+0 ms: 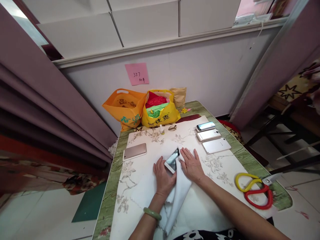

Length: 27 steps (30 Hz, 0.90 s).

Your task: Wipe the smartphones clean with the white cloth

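A white smartphone (172, 161) with a dark, reflective screen lies tilted near the table's middle. My left hand (163, 176) grips its left and lower edges, thumb at the bottom. A white cloth (182, 186) is folded against the phone's right side and trails toward me. My right hand (192, 165) holds the cloth by the phone's upper right edge, fingertips pressed down and little finger spread. Part of the phone is hidden under the cloth. A green bangle (152, 213) circles my left wrist.
Left lies a rose-gold phone (135, 151); at right, three phones (216, 145) line up. Scissors (257, 188) with yellow and red handles rest near the right edge. Behind stand an orange bag (125, 108) and a yellow bag (161, 116), with a small bottle (162, 129) in front.
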Tool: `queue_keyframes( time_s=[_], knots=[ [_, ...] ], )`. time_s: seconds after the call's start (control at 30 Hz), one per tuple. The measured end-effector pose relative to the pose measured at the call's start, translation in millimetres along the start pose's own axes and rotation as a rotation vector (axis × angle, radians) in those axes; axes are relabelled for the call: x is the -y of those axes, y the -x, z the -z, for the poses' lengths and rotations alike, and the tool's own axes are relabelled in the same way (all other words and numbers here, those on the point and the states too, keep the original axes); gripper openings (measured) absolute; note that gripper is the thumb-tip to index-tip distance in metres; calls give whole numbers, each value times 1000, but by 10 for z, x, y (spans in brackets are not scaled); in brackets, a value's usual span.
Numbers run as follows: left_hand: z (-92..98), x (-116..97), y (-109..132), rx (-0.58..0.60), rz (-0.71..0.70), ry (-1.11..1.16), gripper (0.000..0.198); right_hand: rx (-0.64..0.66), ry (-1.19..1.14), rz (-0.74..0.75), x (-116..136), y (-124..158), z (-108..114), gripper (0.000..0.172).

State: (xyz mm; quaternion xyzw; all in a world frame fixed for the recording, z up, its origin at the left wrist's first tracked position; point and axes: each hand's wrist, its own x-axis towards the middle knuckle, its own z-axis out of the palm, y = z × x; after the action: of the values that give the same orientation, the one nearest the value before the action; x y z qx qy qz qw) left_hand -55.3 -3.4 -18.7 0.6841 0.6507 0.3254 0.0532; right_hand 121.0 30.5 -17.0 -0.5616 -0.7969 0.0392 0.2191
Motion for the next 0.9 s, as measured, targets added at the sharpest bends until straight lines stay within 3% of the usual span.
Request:
queue_keyframes(
  time_s=[0.13, 0.33, 0.4, 0.53, 0.63, 0.77, 0.9],
  knots=[
    [34, -7, -4, 14, 5, 78, 64, 51, -113, 153, 132, 92, 91, 53],
    [26, 23, 5, -6, -16, 174, 56, 172, -226, 354, 295, 233, 157, 51],
    [14, 33, 5, -9, 17, 193, 58, 142, -171, 290, 212, 195, 140, 52],
    [-5, 44, -5, 0, 60, 198, 62, 27, -26, -8, 48, 79, 70, 52],
    [-5, 44, -20, 4, 46, 198, 65, -9, 15, -53, 121, 95, 34, 55],
    [38, 21, -39, 51, 11, 194, 68, 52, -50, 144, 329, 220, 66, 63],
    [99, -10, -40, 85, -25, 187, 58, 183, -115, 377, 329, 216, 163, 68]
  ],
)
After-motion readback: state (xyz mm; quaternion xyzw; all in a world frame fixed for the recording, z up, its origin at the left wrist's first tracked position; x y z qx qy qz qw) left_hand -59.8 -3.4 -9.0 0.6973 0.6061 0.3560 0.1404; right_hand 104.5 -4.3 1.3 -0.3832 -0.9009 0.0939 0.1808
